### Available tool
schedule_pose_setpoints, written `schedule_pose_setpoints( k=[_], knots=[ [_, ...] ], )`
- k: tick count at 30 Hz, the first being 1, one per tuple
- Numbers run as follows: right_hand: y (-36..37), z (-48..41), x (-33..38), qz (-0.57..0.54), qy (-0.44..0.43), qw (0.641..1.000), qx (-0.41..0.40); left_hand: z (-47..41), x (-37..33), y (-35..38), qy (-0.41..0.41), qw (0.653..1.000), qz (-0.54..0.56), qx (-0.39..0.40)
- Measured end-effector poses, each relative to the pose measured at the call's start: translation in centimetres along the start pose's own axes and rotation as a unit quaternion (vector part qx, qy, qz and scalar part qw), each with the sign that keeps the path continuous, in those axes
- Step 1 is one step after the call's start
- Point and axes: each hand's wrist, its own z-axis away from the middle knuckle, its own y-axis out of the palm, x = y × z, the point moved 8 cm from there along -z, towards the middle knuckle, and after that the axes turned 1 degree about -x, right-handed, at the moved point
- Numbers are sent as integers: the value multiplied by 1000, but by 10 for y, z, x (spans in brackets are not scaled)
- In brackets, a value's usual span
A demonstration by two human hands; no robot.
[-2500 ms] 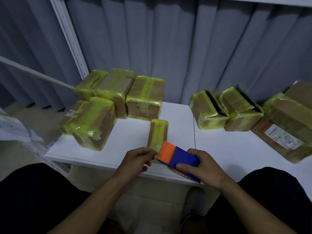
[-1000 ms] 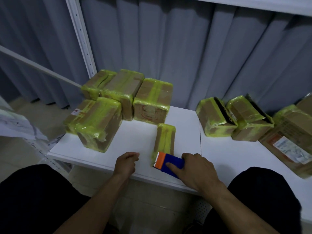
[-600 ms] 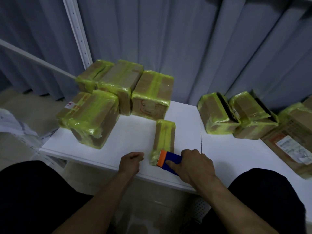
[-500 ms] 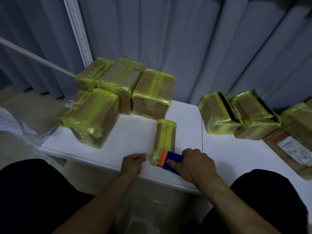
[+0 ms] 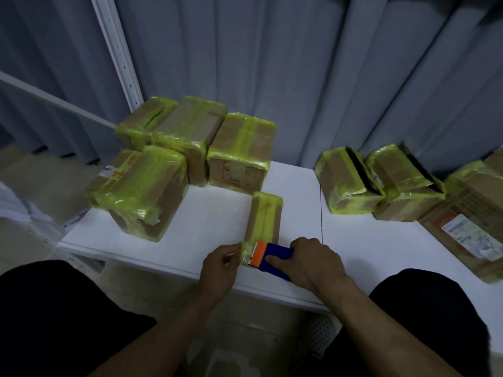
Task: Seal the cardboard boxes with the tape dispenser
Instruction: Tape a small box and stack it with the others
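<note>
The right hand (image 5: pixel 313 261) grips the blue and orange tape dispenser (image 5: pixel 268 257) at the near end of the small box (image 5: pixel 263 217), near the front edge of the white table (image 5: pixel 206 224). The left hand (image 5: pixel 219 266) pinches the tape on the box's near left corner.

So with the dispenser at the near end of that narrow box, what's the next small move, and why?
Probably cut the tape: the tape dispenser in the right hand sits at the narrow box's near end, where the left hand pinches the tape.
</note>
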Motion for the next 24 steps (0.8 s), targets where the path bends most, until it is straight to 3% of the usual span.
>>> schedule_pose_setpoints(
  k=[4,11,16,24],
  knots=[
    [-3,-1,-3,2,-14,1000,3,-5,-11,-7,21,998,-20,51],
    [-4,-2,-5,26,-52,998,1,-1,-29,-6,206,964,-142,94],
    [1,-2,-11,9,-62,998,-2,-6,-35,-4,206,951,-195,121],
    [5,6,-15,-28,-78,996,-16,0,-43,-8,278,926,-249,51]
  ],
)
